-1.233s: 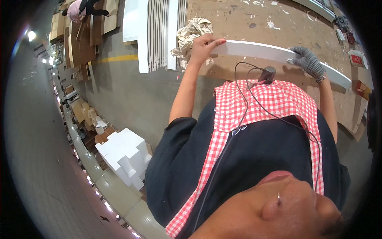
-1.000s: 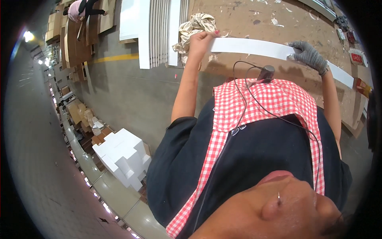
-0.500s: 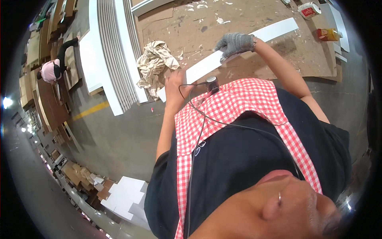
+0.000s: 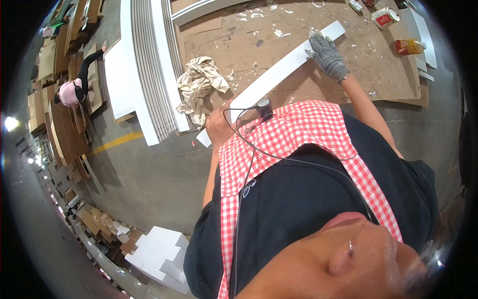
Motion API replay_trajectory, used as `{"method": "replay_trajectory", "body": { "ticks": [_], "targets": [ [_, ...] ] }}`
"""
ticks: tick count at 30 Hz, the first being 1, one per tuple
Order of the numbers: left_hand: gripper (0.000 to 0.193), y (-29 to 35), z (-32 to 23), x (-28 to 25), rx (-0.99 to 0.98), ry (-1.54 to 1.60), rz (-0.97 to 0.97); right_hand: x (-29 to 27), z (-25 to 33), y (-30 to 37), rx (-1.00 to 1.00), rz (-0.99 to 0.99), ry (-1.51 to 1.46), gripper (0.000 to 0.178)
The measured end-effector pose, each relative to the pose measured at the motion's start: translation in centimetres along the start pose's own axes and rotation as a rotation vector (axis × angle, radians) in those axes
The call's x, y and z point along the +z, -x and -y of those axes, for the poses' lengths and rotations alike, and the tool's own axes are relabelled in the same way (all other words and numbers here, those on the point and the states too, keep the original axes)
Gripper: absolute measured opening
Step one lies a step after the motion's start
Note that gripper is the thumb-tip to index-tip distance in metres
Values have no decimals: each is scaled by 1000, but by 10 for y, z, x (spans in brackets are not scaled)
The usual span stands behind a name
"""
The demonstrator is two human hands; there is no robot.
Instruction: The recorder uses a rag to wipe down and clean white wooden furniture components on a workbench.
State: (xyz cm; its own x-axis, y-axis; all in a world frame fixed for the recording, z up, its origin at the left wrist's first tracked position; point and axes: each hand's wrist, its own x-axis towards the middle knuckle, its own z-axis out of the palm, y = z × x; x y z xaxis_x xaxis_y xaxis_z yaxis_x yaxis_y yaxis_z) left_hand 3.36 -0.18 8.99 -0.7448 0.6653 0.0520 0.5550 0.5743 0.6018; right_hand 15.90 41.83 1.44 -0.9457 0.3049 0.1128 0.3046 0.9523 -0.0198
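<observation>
A long white board strip (image 4: 279, 74) slants from near my body up to the right over the brown work surface. My left hand (image 4: 219, 125), bare, is closed around its near end, and a short piece of the strip sticks out past the hand. My right hand (image 4: 328, 57), in a grey knit glove with whitish fingertips, lies across the strip near its far end, fingers stretched out and thumb apart. Left of the strip is a crumpled cream cloth (image 4: 200, 84), close to my left hand.
Long white panels (image 4: 149, 65) are stacked at the left. The cardboard-covered surface (image 4: 259, 47) bears white smears and scraps. At the far right are a white-and-red can (image 4: 385, 18) and a yellow-red bottle (image 4: 409, 47). A cable (image 4: 294, 158) hangs over my apron. Another person (image 4: 74, 91) is farther left.
The strip has shifted toward me and down-left, and it slants more steeply. My gloved right hand has moved right along it, and its fingers have straightened. My left hand keeps its grip.
</observation>
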Motion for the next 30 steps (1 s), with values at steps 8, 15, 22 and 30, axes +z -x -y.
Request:
{"method": "replay_trajectory", "body": {
  "ticks": [8,15,22,30],
  "targets": [
    [57,8,-5,-13,-35,-59,72,-9,-65,-27,203,414,466,54],
    [52,1,37,2,2,59,90,2,-83,-43,270,265,485,43],
    [57,21,39,-34,-230,261,257,14,-38,-32,572,-434,-666,36],
    [44,70,93,-61,-223,546,398,-56,123,-25,1015,-533,-1778,35]
  ]
}}
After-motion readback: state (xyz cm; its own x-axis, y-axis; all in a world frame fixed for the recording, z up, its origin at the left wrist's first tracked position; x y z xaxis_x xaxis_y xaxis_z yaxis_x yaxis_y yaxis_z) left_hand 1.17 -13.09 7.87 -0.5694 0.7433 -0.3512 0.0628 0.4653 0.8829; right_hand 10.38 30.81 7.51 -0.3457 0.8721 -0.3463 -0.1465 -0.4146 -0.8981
